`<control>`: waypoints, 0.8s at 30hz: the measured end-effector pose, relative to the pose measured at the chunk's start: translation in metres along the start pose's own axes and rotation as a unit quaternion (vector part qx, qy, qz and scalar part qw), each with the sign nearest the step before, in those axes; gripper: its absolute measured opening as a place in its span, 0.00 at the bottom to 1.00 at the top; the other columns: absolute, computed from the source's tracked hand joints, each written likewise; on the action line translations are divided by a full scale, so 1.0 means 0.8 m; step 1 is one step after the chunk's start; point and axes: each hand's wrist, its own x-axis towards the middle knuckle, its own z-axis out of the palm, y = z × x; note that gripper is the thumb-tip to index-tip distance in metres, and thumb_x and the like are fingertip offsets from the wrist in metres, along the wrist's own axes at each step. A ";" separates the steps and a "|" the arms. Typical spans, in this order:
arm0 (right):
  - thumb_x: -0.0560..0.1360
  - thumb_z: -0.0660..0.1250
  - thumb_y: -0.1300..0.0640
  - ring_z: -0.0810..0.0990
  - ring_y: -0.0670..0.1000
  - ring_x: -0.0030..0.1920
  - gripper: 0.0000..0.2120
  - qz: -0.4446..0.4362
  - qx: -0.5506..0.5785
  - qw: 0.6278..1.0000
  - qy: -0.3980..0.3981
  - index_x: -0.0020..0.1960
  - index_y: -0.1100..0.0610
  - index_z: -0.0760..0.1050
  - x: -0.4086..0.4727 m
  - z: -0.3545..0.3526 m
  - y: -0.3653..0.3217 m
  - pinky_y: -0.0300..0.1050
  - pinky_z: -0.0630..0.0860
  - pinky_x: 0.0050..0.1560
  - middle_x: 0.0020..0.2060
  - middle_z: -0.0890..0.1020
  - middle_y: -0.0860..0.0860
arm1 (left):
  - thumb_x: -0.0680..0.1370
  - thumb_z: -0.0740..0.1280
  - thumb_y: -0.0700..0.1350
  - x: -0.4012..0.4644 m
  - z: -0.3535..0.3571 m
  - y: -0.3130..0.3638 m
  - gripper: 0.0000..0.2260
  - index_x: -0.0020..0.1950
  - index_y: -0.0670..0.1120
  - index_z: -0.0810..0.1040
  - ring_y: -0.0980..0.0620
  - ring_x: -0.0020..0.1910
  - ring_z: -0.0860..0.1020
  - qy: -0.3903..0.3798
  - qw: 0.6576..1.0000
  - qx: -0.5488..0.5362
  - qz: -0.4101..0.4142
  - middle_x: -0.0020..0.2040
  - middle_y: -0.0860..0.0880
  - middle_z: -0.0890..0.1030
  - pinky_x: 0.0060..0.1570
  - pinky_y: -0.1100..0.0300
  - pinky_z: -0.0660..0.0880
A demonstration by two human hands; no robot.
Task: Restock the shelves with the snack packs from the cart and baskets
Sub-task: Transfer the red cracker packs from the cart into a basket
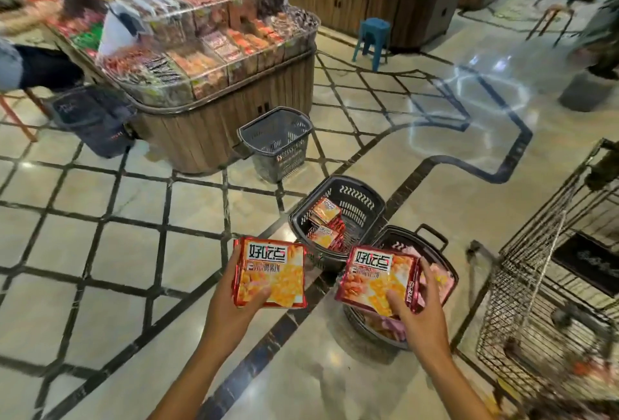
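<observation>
Polished tile floor (110,252) with dark grid lines lies open to the near left, up to the rounded wooden edge of the snack display stand (214,91) at far left. At right, the wire cart (549,285) closes that side. A grey basket (276,143) stands against the stand's base, and a blue stool (373,39) sits farther off. 2 black baskets sit on the floor ahead: the farther basket (338,211) holds red-and-orange snack packs (326,222), and the nearer basket (432,265) holds pinkish packs. The left hand (234,299) grips a stack of snack packs (271,272), thumb across the front. The right hand (418,305) pinches a second stack (378,277) above the nearer basket.
</observation>
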 end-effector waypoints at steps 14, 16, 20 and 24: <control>0.76 0.73 0.57 0.78 0.37 0.58 0.39 0.027 0.030 0.999 0.010 0.76 0.33 0.57 0.192 0.120 -0.006 0.44 0.79 0.55 0.61 0.75 0.35 | 0.75 0.76 0.49 0.242 -0.010 -0.007 0.39 0.79 0.63 0.59 0.59 0.64 0.78 -0.051 0.998 0.018 0.022 0.69 0.60 0.76 0.54 0.71 0.75; 0.76 0.73 0.57 0.78 0.34 0.56 0.39 0.038 0.040 0.998 0.004 0.76 0.34 0.56 0.238 0.137 -0.012 0.43 0.79 0.54 0.59 0.75 0.33 | 0.75 0.76 0.48 0.286 -0.007 0.007 0.39 0.79 0.64 0.59 0.61 0.64 0.78 -0.050 0.998 0.016 0.027 0.69 0.60 0.76 0.56 0.69 0.77; 0.77 0.72 0.57 0.77 0.31 0.54 0.39 0.057 0.046 0.997 0.009 0.76 0.33 0.54 0.314 0.162 -0.024 0.35 0.76 0.50 0.58 0.76 0.34 | 0.75 0.77 0.52 0.370 0.002 0.033 0.38 0.77 0.70 0.59 0.52 0.67 0.78 -0.070 0.997 0.001 0.021 0.70 0.58 0.77 0.64 0.43 0.77; 0.77 0.72 0.56 0.77 0.40 0.60 0.39 0.088 0.048 0.994 0.033 0.74 0.29 0.54 0.365 0.169 -0.022 0.48 0.79 0.59 0.62 0.77 0.41 | 0.76 0.76 0.49 0.445 0.029 0.057 0.39 0.77 0.70 0.57 0.56 0.66 0.77 -0.101 0.993 0.040 0.035 0.68 0.62 0.76 0.65 0.46 0.76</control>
